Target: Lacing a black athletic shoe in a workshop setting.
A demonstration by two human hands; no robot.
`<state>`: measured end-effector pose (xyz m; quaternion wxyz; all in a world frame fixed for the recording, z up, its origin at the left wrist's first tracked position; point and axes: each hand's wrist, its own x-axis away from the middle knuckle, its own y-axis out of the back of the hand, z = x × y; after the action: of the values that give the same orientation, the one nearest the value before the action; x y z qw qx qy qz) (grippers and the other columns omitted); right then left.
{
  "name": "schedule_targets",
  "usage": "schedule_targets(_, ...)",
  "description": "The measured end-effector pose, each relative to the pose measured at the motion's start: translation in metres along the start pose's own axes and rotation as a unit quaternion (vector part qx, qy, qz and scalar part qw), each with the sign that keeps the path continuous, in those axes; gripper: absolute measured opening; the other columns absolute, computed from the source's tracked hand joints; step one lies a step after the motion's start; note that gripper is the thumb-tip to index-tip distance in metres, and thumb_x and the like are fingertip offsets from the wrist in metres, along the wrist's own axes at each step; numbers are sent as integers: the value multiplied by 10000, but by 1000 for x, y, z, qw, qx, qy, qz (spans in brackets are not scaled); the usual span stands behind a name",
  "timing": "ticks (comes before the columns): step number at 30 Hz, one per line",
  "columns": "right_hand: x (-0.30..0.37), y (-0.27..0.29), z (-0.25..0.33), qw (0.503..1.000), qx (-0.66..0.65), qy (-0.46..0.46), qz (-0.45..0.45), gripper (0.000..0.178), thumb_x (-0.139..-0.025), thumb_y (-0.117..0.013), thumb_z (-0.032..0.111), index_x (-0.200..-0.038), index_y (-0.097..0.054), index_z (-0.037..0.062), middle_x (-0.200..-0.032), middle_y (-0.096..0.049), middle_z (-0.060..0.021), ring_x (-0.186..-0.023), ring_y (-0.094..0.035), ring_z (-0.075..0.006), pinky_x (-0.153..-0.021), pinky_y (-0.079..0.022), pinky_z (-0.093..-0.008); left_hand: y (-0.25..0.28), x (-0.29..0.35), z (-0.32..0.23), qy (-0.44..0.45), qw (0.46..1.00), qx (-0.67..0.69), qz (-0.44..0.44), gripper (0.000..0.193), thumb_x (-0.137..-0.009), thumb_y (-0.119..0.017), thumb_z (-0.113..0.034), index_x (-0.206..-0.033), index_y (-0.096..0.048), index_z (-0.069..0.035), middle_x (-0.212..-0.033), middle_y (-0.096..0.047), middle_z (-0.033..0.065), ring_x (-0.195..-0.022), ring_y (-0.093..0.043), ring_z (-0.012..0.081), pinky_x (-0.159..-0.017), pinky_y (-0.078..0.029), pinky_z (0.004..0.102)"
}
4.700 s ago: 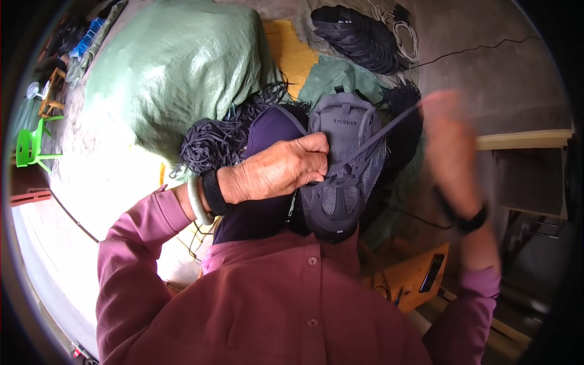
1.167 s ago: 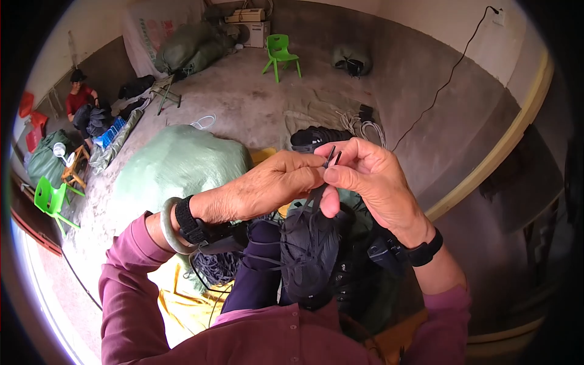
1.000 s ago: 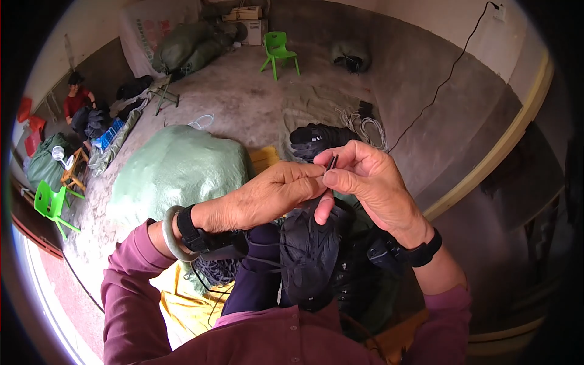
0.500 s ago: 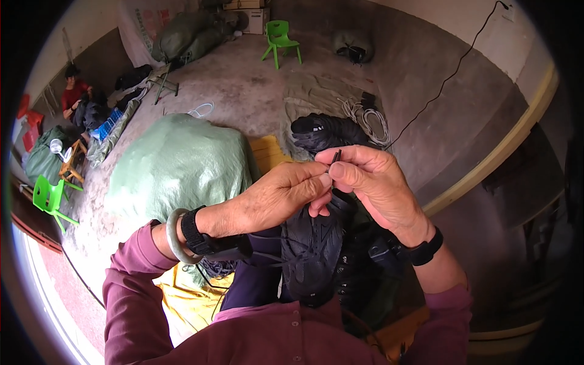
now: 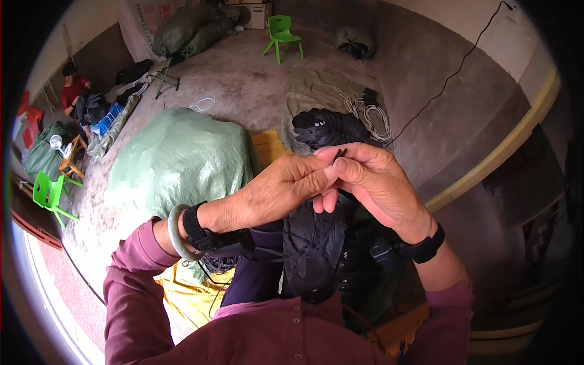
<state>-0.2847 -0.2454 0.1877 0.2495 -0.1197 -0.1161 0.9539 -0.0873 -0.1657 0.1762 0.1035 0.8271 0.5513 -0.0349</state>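
Two short, thin black ends, apparently tips of a shoelace (image 5: pixel 340 154), stick up between my pinched fingers. My left hand (image 5: pixel 292 185) and my right hand (image 5: pixel 378 185) meet there, thumbs and fingertips closed on it. Below my hands a black shoe (image 5: pixel 311 243) lies at my lap, with loose dark laces across it; its far end is hidden behind my fingers. To its right more black lace-up material (image 5: pixel 359 274) shows in shadow. I cannot make out where the held lace runs below my fingers.
A large pale green sack (image 5: pixel 176 161) bulges at my left front. Ahead lie a black bundle (image 5: pixel 331 129) and a coiled pale rope (image 5: pixel 377 121). Green chairs (image 5: pixel 281 31) stand farther off. At the far left sits a person in red (image 5: pixel 74 91), beside a blue crate (image 5: pixel 109 118).
The two black tips have turned slightly and sit a little to the right between my fingers. My hands stay together, and the view has shifted slightly.
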Motion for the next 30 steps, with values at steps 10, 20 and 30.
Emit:
schedule_targets(10,-4,39,8,987,-8,98,-129,193,-1054,-593,194,-1145,-660,38,-1106,-690,-81,-1019,-657,-176,-938,-522,-324,-6,12,48,57,992,111,-2,467,-1104,-467,-404,-1330,-611,-21,-754,-436,-54,-682,-412,63,-637,-385,229)
schedule_targets(20,18,148,7,947,28,61,-313,215,-1034,-638,214,-1194,-628,71,-1127,-689,-59,-1086,-670,-201,-997,-523,-364,9,54,133,181,974,128,36,423,-1080,-519,-417,-1074,-680,-26,-716,-462,-44,-674,-448,78,-666,-421,242)
schedule_targets(30,68,168,-95,695,671,-8,-258,359,-932,-701,158,-1220,-632,-46,-1158,-686,-203,-1038,-682,-290,-933,-529,-354,8,14,140,127,968,215,-18,370,-1080,-527,-398,-1028,-627,-45,-710,-462,-47,-612,-441,71,-624,-449,232)
